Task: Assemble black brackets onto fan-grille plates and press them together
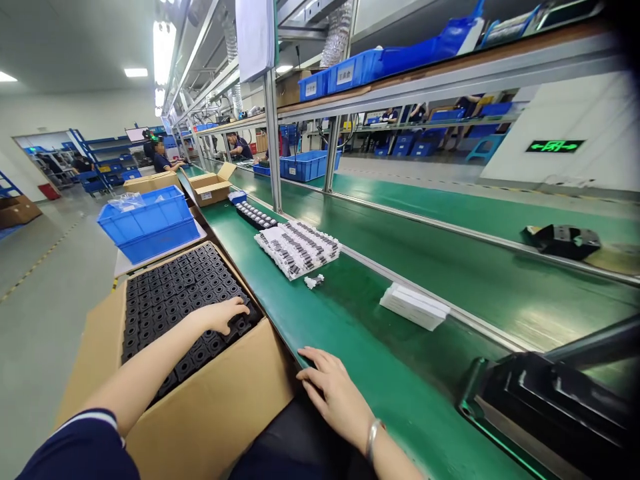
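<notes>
The left hand (225, 316) reaches into an open carton (225, 400), where black parts (175, 280) sit in close rows. Its fingers curl down over the parts at the right corner, beside the green desk (360, 333); whether its grip is closed on 1 of them, I cannot tell.

The right hand (340, 393), with a bracelet (373, 437) at the wrist, rests at the near edge of the desk, its grip loose and open, fingertips touching the rim.

Farther along the desk lies a white stack (297, 245) with dark pieces in rows, 1 small white piece (314, 282) just beside it. Beyond is a black tray (255, 215) of round pieces. White blocks (414, 307) lie by the rail (365, 262). 2 stacked blue bins (150, 220) stand past the carton.
</notes>
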A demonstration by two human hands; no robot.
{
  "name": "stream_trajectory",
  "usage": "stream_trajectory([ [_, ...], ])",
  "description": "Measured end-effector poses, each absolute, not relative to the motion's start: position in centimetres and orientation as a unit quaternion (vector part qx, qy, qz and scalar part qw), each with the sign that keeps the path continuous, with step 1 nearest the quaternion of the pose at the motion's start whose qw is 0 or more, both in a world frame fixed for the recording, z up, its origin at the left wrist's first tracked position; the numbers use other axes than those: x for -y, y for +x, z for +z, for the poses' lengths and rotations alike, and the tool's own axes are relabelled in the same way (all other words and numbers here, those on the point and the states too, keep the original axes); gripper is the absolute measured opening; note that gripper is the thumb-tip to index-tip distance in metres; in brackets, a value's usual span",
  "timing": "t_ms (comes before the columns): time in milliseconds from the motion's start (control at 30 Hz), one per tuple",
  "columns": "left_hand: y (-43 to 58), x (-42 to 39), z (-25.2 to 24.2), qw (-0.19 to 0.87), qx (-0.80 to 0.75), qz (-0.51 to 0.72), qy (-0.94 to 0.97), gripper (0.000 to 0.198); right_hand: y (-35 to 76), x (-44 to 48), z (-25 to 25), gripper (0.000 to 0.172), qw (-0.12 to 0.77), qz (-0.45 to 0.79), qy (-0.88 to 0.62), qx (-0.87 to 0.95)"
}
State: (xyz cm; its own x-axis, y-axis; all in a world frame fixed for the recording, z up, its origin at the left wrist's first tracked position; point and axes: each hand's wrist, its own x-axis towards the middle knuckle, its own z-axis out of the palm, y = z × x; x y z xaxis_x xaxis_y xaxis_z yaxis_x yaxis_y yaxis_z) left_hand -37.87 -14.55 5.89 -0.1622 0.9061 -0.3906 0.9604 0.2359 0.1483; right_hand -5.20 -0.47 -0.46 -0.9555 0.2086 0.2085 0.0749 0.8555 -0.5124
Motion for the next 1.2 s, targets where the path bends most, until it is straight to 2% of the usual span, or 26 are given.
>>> stream_trajectory([
  [133, -36.7, 13.4, 5.6, 0.194, -0.751, -0.117, 0.62, 0.093, -5.2, 0.3, -0.4, 0.024, 0.129, 0.267, -0.077, 0.952],
  [233, -36.0, 13.1, 5.6, 0.163, -0.757, -0.133, 0.618, 0.091, -5.2, 0.3, -0.4, 0.024, 0.132, 0.268, -0.079, 0.951],
  [300, -35.6, 13.4, 5.5, 0.135, -0.768, -0.143, 0.61, 0.072, -5.1, 0.3, -0.5, 0.024, 0.133, 0.27, -0.076, 0.951],
  [400, -35.4, 13.9, 5.4, 0.123, -0.774, -0.167, 0.598, 0.032, -5.1, 0.2, -0.4, 0.024, 0.136, 0.274, -0.072, 0.949],
  [467, -35.1, 14.3, 5.5, 0.125, -0.775, -0.18, 0.593, 0.023, -5.1, 0.2, -0.4, 0.023, 0.138, 0.275, -0.072, 0.949],
  [567, -33.5, 15.4, 6.3, 0.11, -0.782, -0.174, 0.588, 0.018, -5.2, 0.2, -0.3, 0.024, 0.136, 0.273, -0.074, 0.949],
  [667, -30.3, 17.9, 6.2, 0.077, -0.783, -0.139, 0.602, 0.035, -5.1, 0.5, -0.3, 0.024, 0.126, 0.274, -0.079, 0.95],
  [800, -27.6, 22.4, 1.9, 0.102, -0.701, -0.107, 0.697, 0.093, -5.2, 0.5, 0.3, 0.022, 0.1, 0.285, -0.088, 0.949],
  [900, -28.4, 24.6, -2.6, 0.05, -0.715, -0.06, 0.694, 0.095, -6.4, -0.8, 2.1, 0.026, 0.066, 0.303, -0.058, 0.949],
  [1000, -29.8, 25.2, -5.5, -0.039, -0.713, -0.003, 0.7, 0.098, -9.2, -3.8, 5.1, 0.031, 0.085, 0.295, -0.026, 0.951],
  [1100, -30.5, 25.2, -6.4, -0.174, -0.676, -0.095, 0.71, 0.095, -14.0, -8.1, 8.0, 0.031, 0.142, 0.249, -0.013, 0.958],
  [1200, -30.5, 24.7, -6.4, -0.363, -0.585, -0.244, 0.683, 0.072, -20.2, -12.5, 9.8, 0.035, 0.165, 0.204, -0.029, 0.964],
])
